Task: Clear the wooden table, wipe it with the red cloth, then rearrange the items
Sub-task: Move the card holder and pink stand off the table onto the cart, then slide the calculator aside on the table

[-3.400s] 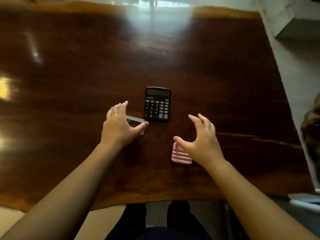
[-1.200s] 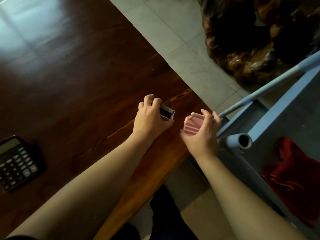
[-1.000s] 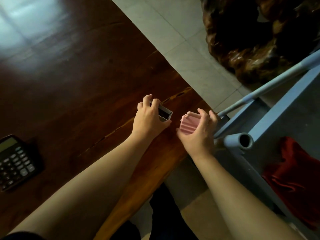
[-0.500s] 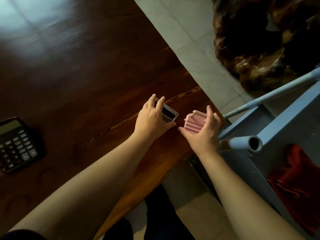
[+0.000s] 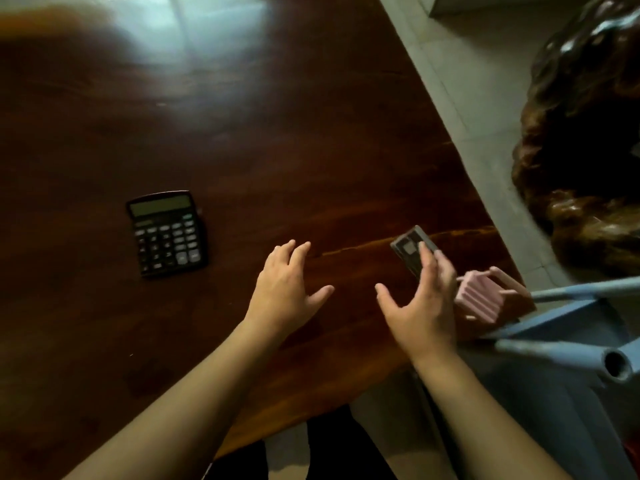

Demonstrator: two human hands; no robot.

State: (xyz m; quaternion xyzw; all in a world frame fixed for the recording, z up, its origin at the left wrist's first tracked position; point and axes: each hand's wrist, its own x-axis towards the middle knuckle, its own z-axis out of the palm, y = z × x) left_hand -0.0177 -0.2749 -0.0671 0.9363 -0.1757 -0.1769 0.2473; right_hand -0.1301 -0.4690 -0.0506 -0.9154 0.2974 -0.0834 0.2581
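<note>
On the dark wooden table (image 5: 242, 133), a black calculator (image 5: 168, 233) lies to the left. A small dark box (image 5: 408, 247) lies near the table's right edge. Beside it, a pink ribbed item (image 5: 479, 297) rests at the right front corner. My left hand (image 5: 287, 285) hovers open over bare wood between the calculator and the box, holding nothing. My right hand (image 5: 420, 306) is open too, with spread fingers. Its fingertips overlap the dark box, and the pink item sits just to its right. The red cloth does not show clearly.
A blue metal cart (image 5: 571, 341) with tube handles stands against the table's right front corner. A large glossy carved wood piece (image 5: 588, 168) sits on the grey tiled floor (image 5: 467, 64) to the right. My dark-clothed legs show below the table's front edge.
Both hands have let go: the dark box and the pink item now rest near the table's right edge. My hands have opened and drawn back leftward, and the view has swung left.
</note>
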